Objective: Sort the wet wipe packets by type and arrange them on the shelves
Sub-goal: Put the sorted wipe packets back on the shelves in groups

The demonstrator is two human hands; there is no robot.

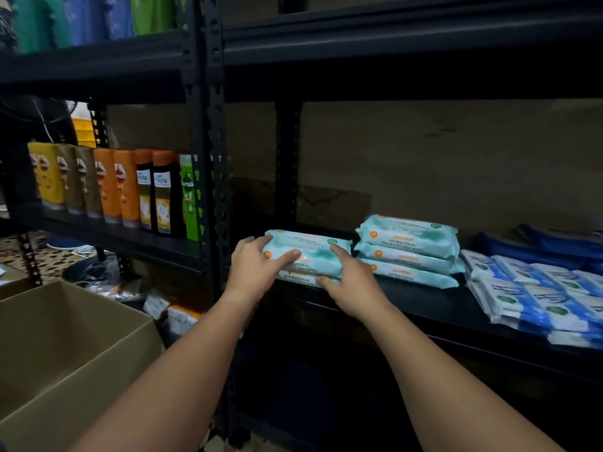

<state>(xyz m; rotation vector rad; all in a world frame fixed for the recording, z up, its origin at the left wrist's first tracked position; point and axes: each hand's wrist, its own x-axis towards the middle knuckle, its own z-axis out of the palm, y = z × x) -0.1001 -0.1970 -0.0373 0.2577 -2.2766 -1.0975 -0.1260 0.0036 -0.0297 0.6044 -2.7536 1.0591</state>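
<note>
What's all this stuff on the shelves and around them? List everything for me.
Held wipe stack: three packets, mint green, shelf front left.
Second wipe stack: three, mint green, just right of it.
Blue wipe packets: many, blue and white, far right of the shelf.
Bottles: about nine, yellow, brown, orange, black, green, left shelf.
Cardboard box: one, brown, open, lower left.
Shelf: black metal.
Left hand: grips the held stack.
Right hand: grips it too.

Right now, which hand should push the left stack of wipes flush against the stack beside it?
Probably the left hand: it rests on the outer left end of the left stack, so it can push toward the right stack. The right hand lies between them.
</note>
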